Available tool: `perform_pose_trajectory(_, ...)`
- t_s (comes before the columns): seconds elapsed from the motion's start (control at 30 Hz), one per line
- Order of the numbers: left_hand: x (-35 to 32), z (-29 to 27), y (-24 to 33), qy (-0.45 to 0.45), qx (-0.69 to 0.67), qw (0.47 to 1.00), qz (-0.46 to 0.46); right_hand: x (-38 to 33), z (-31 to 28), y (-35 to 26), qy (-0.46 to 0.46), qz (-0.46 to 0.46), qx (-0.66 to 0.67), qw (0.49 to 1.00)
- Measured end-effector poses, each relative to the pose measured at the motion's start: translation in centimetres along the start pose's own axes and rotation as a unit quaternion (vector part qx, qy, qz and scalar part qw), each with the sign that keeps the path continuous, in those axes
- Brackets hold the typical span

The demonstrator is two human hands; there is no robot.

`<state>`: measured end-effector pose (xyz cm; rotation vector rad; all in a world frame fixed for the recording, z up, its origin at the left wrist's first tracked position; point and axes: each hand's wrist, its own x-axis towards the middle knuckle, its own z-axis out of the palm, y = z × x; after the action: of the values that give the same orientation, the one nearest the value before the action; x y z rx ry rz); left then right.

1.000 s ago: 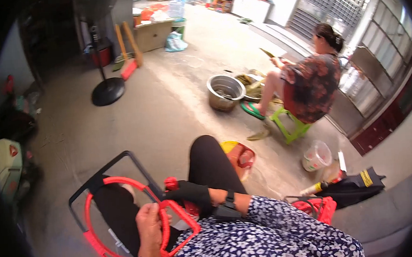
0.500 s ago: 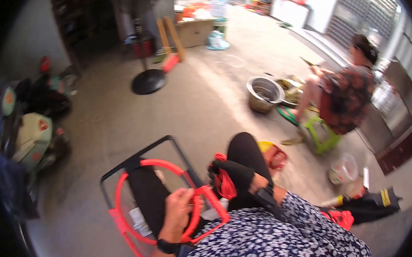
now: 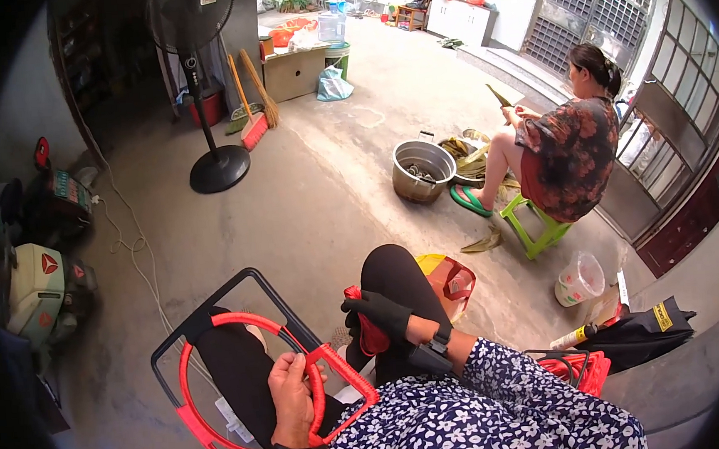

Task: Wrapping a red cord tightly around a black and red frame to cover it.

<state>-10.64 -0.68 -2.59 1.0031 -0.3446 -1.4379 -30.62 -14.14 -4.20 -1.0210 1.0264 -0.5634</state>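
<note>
On my lap rests a frame with black bars (image 3: 250,274) on its far side and a round hoop wrapped in red (image 3: 186,387). My left hand (image 3: 292,396) is bare and closed on the hoop's red-wrapped edge, its thumb and fingers pinching near a red crosspiece. My right hand (image 3: 387,314), in a black glove, is wrapped round a bundle of red strip material (image 3: 373,338), just right of the frame. Most of that bundle is hidden by the glove, so its exact kind is unclear.
A person (image 3: 571,143) sits on a green stool (image 3: 535,227), holding a long leaf. Nearby stand a metal pot (image 3: 424,188) and a clear bucket (image 3: 580,280). A red-yellow bag (image 3: 451,285) lies beside my knee. Further off are a fan (image 3: 220,169), brooms (image 3: 254,127) and scooters (image 3: 34,285).
The view has turned rightward and steadied, so the surroundings sit further left and look sharper. Both hands keep their holds on the hoop and the red bundle.
</note>
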Motion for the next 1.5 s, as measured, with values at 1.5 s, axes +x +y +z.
perform_pose_trajectory(1.5,-0.5,-0.5,-0.6,-0.026,-0.088,0.995,-0.034,-3.3,-1.6,-3.5,-0.088,-0.171,0.323,0.927)
